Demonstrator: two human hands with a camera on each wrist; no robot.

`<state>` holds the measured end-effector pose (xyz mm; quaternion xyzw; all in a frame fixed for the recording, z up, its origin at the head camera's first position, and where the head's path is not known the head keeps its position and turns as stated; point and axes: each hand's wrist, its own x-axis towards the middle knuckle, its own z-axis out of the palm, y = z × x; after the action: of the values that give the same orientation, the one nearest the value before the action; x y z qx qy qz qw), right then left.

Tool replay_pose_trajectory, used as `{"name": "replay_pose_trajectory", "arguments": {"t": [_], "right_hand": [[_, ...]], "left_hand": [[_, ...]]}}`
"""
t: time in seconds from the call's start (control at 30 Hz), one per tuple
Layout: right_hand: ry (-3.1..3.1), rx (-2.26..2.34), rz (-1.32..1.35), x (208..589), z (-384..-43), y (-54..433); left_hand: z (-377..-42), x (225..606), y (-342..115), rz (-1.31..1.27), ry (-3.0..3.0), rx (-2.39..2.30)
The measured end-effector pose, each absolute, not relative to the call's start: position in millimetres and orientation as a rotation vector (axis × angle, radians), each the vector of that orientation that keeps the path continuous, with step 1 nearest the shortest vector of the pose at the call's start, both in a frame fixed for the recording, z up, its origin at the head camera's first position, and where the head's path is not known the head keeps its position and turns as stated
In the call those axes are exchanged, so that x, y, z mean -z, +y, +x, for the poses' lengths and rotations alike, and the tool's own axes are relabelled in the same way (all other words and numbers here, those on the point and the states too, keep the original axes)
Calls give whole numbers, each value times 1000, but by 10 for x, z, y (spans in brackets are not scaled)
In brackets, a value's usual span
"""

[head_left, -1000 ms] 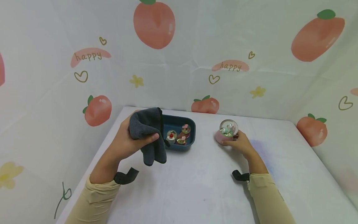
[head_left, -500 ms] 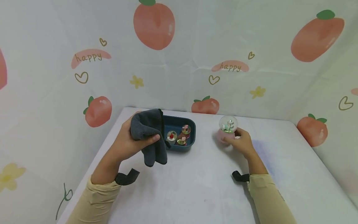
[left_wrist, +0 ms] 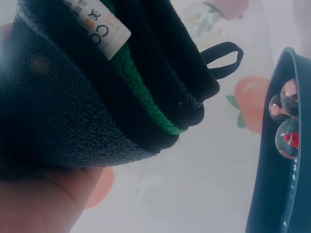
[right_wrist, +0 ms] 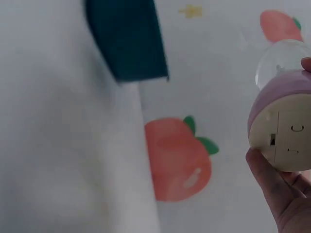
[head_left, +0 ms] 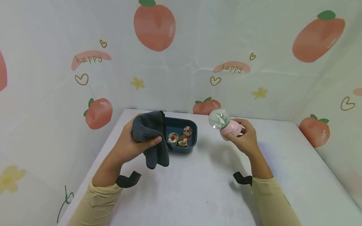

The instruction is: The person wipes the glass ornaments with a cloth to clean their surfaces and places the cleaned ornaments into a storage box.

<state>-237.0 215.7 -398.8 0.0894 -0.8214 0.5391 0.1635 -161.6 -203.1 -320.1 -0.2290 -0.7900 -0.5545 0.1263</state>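
Observation:
A folded dark grey cloth (head_left: 148,128) hangs from my left hand (head_left: 128,146), thumb in front of it; the left wrist view shows its white label (left_wrist: 99,26) and a green layer inside the fold. My right hand (head_left: 246,138) grips the pink base of a snow globe (head_left: 226,125) above the table, its glass ball tilted to the left. The right wrist view shows the globe's pale underside (right_wrist: 284,133) with a small switch. Between the hands stands a dark blue tray (head_left: 195,142) with several small snow globes (head_left: 183,142) in it; the cloth overlaps its left end.
The white table (head_left: 183,191) ends at the back against a hanging white sheet (head_left: 181,72) printed with fruit, hearts and "happy". The same sheet rises on the left and right sides.
My right hand has lifted the snow globe off the table, first upright and then tilted to the left with the ball outward. The left hand and cloth have stayed in place.

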Motion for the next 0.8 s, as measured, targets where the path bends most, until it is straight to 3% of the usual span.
{"name": "replay_pose_trajectory", "arguments": {"t": [0.53,0.8], "right_hand": [[-2087,-1434,868,3396,-1798,1572],[-2050,-1397,997,3296,-1696,1278]], "left_hand": [[-1625,3205,-1995,-737,-2212,1689],[-1590,3217,-1933,-787,-2178,1718]]}}
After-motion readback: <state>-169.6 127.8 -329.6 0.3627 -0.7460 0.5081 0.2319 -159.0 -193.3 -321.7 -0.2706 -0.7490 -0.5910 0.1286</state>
